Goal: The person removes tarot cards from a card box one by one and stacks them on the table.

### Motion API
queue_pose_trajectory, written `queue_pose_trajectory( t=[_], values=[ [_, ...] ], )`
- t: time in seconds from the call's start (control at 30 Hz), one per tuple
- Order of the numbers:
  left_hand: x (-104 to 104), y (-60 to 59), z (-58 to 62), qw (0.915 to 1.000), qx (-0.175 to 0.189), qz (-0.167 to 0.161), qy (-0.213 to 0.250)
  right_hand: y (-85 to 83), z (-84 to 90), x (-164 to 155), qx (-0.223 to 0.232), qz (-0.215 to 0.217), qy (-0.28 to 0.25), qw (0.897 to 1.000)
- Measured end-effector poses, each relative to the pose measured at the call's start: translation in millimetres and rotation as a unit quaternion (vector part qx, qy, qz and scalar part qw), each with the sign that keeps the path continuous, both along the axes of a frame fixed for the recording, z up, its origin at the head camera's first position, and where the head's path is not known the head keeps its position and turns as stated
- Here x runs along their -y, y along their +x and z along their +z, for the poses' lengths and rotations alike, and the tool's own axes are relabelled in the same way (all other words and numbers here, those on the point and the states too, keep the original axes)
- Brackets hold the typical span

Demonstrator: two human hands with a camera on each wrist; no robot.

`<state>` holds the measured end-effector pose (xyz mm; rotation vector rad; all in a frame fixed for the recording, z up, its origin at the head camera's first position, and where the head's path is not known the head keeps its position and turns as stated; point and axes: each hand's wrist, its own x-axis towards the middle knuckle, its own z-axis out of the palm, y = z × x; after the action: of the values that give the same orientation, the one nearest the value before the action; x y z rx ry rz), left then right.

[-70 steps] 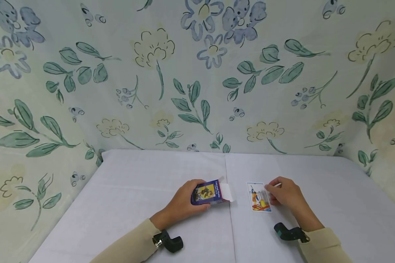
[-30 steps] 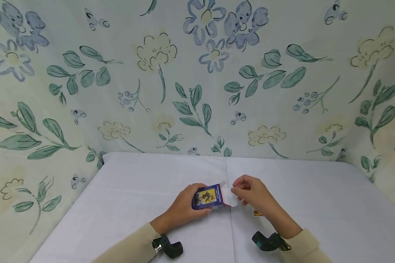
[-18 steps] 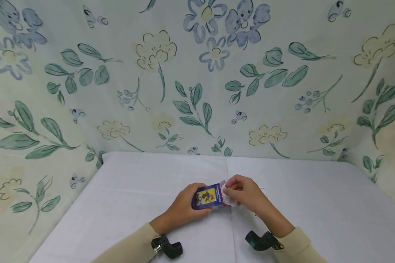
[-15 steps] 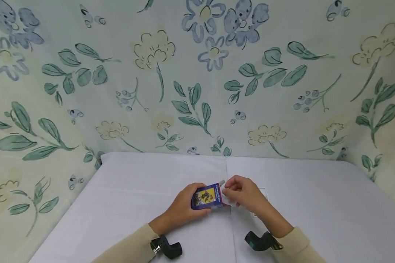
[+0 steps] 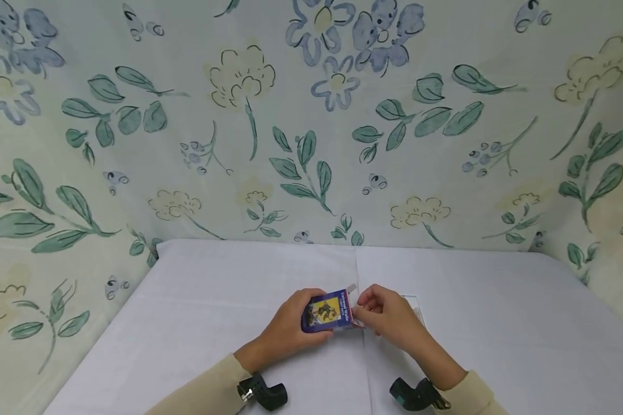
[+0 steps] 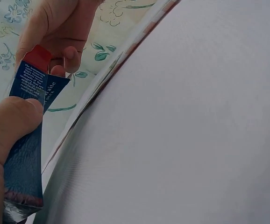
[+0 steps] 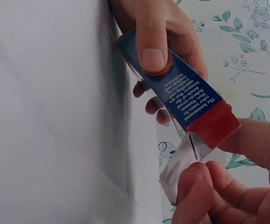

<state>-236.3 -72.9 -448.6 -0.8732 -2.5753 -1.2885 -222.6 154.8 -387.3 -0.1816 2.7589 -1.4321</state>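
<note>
Where right hand (image 5: 386, 314) pinches flap, card (image 5: 414, 304) mostly hidden; left hand (image 5: 291, 323) gripping box (image 5: 328, 310).

I see box (image 5: 328, 310) mid-table (image 5: 213, 300), left hand (image 5: 285, 325) on its left, right hand (image 5: 389, 317) on its right, card (image 5: 414, 301) behind right hand.

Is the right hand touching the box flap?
Touching. The right wrist view shows the right hand's fingertips pinching the white flap at the open end of the box, which the left hand grips.
</note>
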Motion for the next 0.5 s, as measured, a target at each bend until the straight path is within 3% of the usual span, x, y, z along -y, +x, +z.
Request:
queue_pose_trajectory(
  t=[0.5],
  values=[
    [1.1, 0.6, -1.0, 1.0, 0.003, -0.009, 0.003, 3.1, -6.0, 5.0, 0.007, -0.031, -0.007, 0.999]
  ],
)
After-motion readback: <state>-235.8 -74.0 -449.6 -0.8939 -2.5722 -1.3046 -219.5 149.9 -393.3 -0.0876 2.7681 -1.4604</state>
